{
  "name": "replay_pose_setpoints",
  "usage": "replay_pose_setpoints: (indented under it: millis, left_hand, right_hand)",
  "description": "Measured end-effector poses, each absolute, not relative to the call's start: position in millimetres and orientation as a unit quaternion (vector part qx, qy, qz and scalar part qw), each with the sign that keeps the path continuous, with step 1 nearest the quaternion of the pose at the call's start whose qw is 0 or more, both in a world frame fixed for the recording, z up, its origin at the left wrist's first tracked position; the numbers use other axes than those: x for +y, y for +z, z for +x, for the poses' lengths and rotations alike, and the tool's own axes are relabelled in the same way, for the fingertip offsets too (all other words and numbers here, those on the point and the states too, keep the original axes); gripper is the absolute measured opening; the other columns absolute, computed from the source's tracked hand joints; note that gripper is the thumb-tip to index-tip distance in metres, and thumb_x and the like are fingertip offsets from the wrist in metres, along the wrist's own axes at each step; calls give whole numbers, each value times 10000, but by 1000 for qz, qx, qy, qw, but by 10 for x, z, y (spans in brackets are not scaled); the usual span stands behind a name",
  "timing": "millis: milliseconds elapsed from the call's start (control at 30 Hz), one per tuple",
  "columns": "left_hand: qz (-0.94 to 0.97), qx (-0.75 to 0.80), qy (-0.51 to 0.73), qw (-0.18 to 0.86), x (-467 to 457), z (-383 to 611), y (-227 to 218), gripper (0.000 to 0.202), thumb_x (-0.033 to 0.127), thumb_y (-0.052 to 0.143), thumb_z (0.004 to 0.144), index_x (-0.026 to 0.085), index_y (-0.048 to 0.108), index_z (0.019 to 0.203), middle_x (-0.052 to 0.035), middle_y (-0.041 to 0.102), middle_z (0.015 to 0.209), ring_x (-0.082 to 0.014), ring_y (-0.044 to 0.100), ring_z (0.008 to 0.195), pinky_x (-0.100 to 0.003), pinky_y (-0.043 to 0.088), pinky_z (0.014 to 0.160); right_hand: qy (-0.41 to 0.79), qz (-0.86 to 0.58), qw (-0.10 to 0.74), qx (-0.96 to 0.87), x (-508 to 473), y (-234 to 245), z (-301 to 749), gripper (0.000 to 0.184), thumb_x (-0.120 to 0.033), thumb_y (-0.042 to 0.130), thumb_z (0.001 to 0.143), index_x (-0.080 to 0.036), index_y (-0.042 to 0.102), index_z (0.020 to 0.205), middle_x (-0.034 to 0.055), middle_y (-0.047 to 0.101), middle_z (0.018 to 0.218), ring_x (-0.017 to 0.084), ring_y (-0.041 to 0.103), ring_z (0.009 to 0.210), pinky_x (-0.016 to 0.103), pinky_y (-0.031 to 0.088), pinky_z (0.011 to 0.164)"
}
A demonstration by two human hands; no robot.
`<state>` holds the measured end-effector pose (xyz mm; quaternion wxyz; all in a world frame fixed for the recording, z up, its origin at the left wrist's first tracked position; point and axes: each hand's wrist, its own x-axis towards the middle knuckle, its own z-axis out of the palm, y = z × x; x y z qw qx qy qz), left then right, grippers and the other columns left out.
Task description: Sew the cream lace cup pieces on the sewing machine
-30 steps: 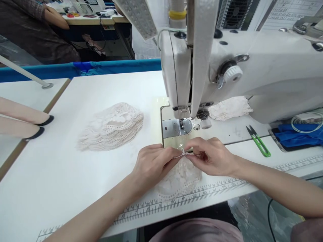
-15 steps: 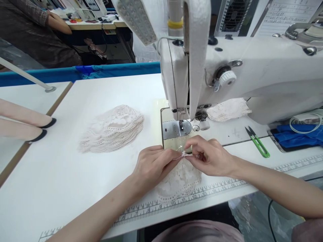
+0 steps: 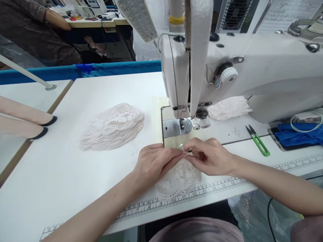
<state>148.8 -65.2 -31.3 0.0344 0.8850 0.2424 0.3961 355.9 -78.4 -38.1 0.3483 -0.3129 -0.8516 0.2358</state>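
Note:
Both of my hands pinch the top edge of a cream lace piece (image 3: 180, 178) in front of the sewing machine (image 3: 176, 74). My left hand (image 3: 156, 163) grips the edge between thumb and fingers. Close against it, my right hand (image 3: 210, 156) holds the same edge, with the fingertips of the two hands nearly touching. The rest of the lace hangs down over the printed ruler (image 3: 181, 199) at the table's front. Just beyond my hands lies the metal needle plate (image 3: 174, 127) under the presser foot (image 3: 181, 123). My fingers partly hide the folded edge.
A stack of lace pieces (image 3: 113, 127) lies to the left. More lace (image 3: 229, 108) rests behind the needle area. Green thread snips (image 3: 257, 141) and blue cloth (image 3: 297, 134) are on the right. Two cloth-covered leg-like forms (image 3: 25, 116) stick in from the left. Another person (image 3: 37, 33) is behind.
My fingertips have drawn closer together on the lace edge, and the small bunched bit between them is now less visible. The whole view has shifted slightly.

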Motion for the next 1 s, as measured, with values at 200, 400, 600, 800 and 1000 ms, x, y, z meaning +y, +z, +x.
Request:
replay_pose_setpoints:
  millis: [200,400,600,800,1000]
  left_hand:
    - [887,245,390,31,-676,1485,-321,134,285,607,923,189,532,868,75,598,546,-61,472,397,-189,386,431]
    - [891,273,359,55,-717,1505,-315,195,108,465,911,182,522,1083,107,549,514,-58,436,374,-177,388,435]
    - [889,235,391,32,-772,1486,-268,165,69,517,887,182,616,955,59,660,590,-65,533,435,-186,408,461]
    - [828,384,231,338,-792,1499,-107,118,255,615,870,216,698,795,59,663,596,-76,528,446,-189,380,431]
    - [828,531,127,130,-662,1604,-227,205,331,643,861,200,678,1014,23,652,613,-168,573,514,-287,371,514]
  right_hand:
    - [148,-303,388,-858,-763,-411,3586,74,-187,499,963,-194,565,997,-63,646,653,43,538,479,167,405,454]
    - [-168,-156,371,-900,-768,-341,3658,172,-89,583,882,-208,658,782,-67,557,502,70,442,429,233,324,366]
    - [-228,-98,368,-896,-833,-207,3651,156,-91,670,821,-173,678,688,-53,522,490,66,394,439,241,308,364]
    - [65,-272,276,-919,-861,-43,3634,165,-191,526,956,-159,632,833,-53,585,541,65,480,427,215,344,397]
    - [224,-448,214,-839,-532,-262,3554,143,-206,547,936,-149,666,881,-51,604,579,66,515,472,200,392,501]
